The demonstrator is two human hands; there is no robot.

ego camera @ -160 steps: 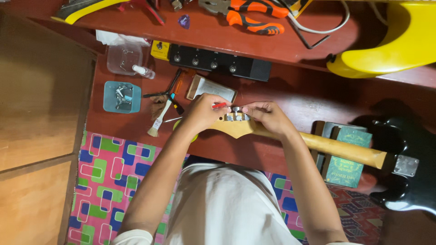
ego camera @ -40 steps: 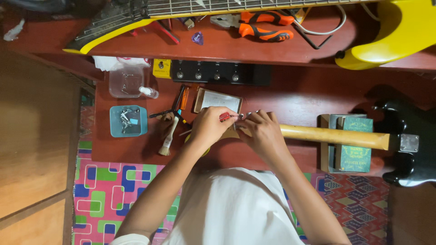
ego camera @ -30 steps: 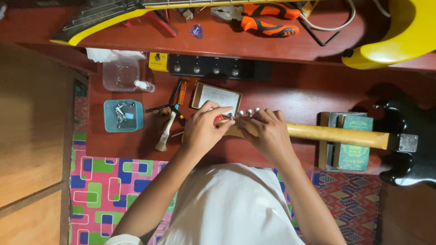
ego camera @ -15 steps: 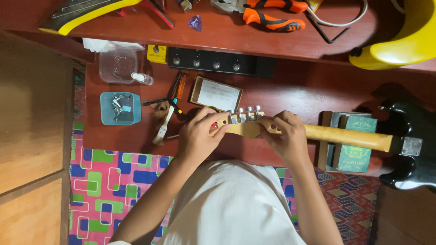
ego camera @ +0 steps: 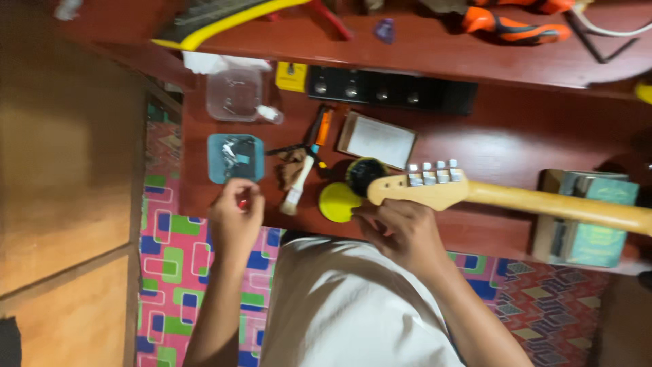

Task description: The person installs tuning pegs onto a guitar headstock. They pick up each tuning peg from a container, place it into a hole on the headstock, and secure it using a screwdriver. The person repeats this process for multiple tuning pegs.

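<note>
Your left hand (ego camera: 236, 217) sits at the near edge of the red-brown workbench (ego camera: 502, 146), fingers pinched narrow around something small and red that is too blurred to name; it lies just below the blue parts tray (ego camera: 234, 158), close to it, though contact cannot be told. Your right hand (ego camera: 401, 228) is curled under the guitar headstock (ego camera: 414, 190), fingertips against its lower edge, fingers bent in a loose grip rather than spread. The headstock is pale wood with a row of silver tuning machines (ego camera: 431, 172) along its upper edge, and the neck (ego camera: 564, 204) runs off to the right, resting on a green-topped block (ego camera: 591, 217). Just left of the headstock tip lies a round yellow lid (ego camera: 339, 202), with a dark round tin (ego camera: 363, 175) touching it above. A small white-handled brush (ego camera: 299, 190) lies tilted between the tray and the lid. Farther back stand a clear plastic box (ego camera: 234, 95), a grey rectangular card (ego camera: 377, 139) and a black pedal strip with knobs (ego camera: 390, 88). Orange-handled pliers (ego camera: 509, 27) lie on the upper shelf. A patterned pink and green mat (ego camera: 170, 272) covers the floor below your arm.
</note>
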